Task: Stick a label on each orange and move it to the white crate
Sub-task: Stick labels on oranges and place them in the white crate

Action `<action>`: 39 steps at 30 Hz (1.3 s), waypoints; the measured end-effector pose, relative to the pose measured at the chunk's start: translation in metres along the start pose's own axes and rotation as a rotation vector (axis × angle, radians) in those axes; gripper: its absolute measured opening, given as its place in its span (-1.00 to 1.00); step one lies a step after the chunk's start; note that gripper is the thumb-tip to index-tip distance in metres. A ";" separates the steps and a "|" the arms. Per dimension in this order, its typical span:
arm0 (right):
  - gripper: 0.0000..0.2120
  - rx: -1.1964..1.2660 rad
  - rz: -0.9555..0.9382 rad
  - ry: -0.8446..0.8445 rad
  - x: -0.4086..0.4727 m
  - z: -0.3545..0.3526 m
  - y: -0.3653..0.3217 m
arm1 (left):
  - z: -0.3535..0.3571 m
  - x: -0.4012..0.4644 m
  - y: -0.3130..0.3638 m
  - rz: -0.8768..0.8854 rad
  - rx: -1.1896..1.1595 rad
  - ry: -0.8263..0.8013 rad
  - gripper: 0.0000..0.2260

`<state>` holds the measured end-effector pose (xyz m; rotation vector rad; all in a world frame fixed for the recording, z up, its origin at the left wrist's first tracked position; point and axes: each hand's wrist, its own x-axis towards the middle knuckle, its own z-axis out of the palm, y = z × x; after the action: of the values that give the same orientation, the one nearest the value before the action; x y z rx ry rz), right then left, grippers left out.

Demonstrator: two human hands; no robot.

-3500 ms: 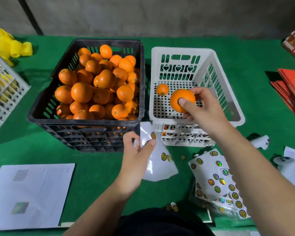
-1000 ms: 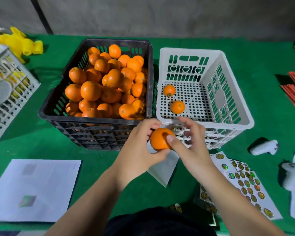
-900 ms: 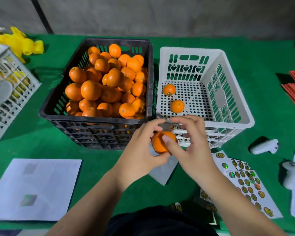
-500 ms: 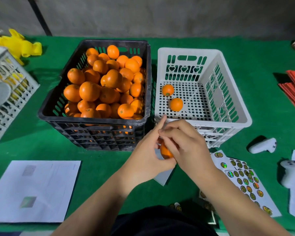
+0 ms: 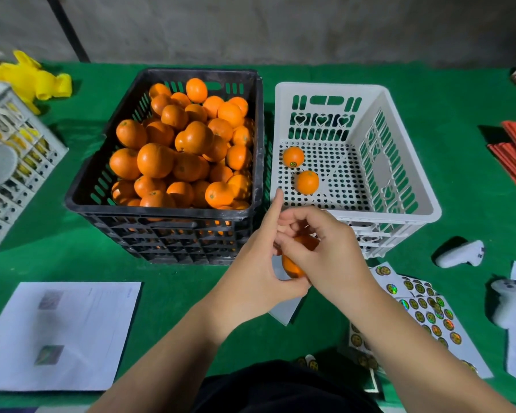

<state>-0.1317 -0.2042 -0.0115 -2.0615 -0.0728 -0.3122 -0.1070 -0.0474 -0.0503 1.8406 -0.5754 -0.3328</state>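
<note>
Orange (image 5: 292, 265) gripped by left hand (image 5: 255, 269) and right hand (image 5: 329, 254), near white crate (image 5: 429, 204) front edge. Firm, round, light; cup around middle.

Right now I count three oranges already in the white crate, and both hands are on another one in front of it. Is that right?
Not quite. The head view shows two oranges in the white crate, not three: one with its label showing and one just in front of it. The rest holds: the left hand and right hand hold another orange in front of the crate.
</note>
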 end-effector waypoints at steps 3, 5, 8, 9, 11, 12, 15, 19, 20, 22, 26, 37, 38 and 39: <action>-0.90 0.239 0.135 -0.050 0.000 -0.003 -0.004 | -0.002 0.000 0.003 0.017 0.026 0.009 0.15; -0.92 0.393 0.183 -0.084 0.000 -0.007 -0.008 | -0.002 -0.001 0.004 0.031 0.060 0.001 0.15; -0.88 0.500 0.279 -0.079 0.002 -0.010 -0.008 | -0.001 -0.003 0.003 0.033 0.089 -0.005 0.14; -0.88 0.519 0.300 -0.095 0.002 -0.012 -0.007 | -0.001 -0.004 0.002 0.034 0.095 -0.002 0.14; -0.88 0.539 0.319 -0.150 0.003 -0.016 -0.005 | -0.002 -0.007 0.001 0.040 0.102 -0.003 0.14; -0.87 0.539 0.317 -0.178 0.004 -0.018 -0.005 | -0.002 -0.007 0.001 0.042 0.103 -0.006 0.14; -0.81 0.511 0.272 -0.240 0.005 -0.021 -0.005 | -0.002 -0.007 0.002 0.035 0.089 -0.008 0.15; -0.78 0.552 0.268 -0.267 0.005 -0.023 -0.004 | -0.003 -0.008 0.001 0.051 0.088 -0.028 0.15; -0.77 0.564 0.275 -0.276 0.006 -0.024 -0.003 | -0.004 -0.009 0.001 0.052 0.085 -0.041 0.15; -0.76 0.584 0.292 -0.297 0.006 -0.025 -0.001 | -0.005 -0.009 0.001 0.057 0.081 -0.062 0.16; -0.82 0.593 0.364 -0.265 0.007 -0.023 0.004 | -0.003 -0.010 -0.001 0.077 0.074 -0.071 0.21; -0.89 -0.344 -0.389 0.053 -0.012 -0.056 0.014 | -0.003 -0.009 -0.004 0.027 -0.057 0.118 0.05; -0.89 -0.374 -0.413 0.027 -0.013 -0.054 0.014 | -0.003 -0.009 -0.003 0.033 -0.037 0.117 0.05; -0.87 -0.386 -0.416 -0.003 -0.014 -0.051 0.014 | -0.002 -0.008 -0.001 0.039 -0.018 0.115 0.05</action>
<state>-0.1527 -0.2543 -0.0039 -2.4207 -0.4800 -0.6173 -0.1129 -0.0410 -0.0512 1.8159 -0.5263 -0.2041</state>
